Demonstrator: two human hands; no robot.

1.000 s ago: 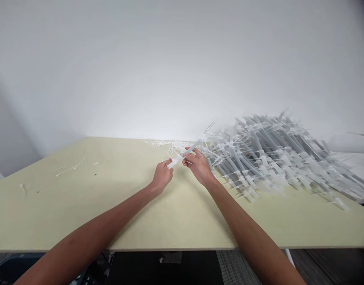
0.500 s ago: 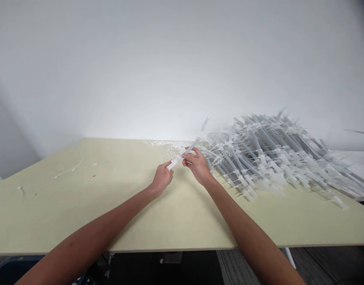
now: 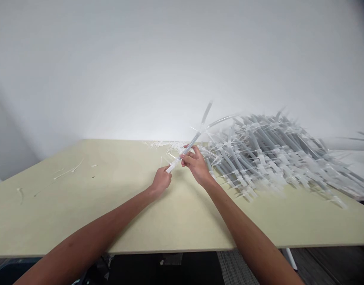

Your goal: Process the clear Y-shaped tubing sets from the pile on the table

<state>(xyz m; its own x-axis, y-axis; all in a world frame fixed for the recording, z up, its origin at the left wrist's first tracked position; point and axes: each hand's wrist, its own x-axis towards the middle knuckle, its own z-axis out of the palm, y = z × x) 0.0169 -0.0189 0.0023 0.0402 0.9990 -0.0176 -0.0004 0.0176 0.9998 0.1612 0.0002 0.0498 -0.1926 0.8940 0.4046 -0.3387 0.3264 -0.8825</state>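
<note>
A clear tube assembly (image 3: 193, 141) slants up and away from me above the table, its far end splitting into two branches near the wall. My left hand (image 3: 162, 179) is closed round the assembly's near end, a whitish clear connector. Higher up the stem, my right hand (image 3: 196, 161) pinches the tube between thumb and fingers. Just right of my right hand lies a large pile of similar grey and clear tubes (image 3: 259, 150) with white connectors and thin ties.
Thin white tie scraps (image 3: 166, 145) lie at the back edge of the pale yellow table (image 3: 110, 221). Other loose strips (image 3: 73, 170) and small bits are scattered on the left. A white wall (image 3: 140, 71) stands behind the table.
The held tube assembly has risen slightly, and its two far branches now show more clearly spread apart. Both hands keep their hold and have shifted slightly left.
</note>
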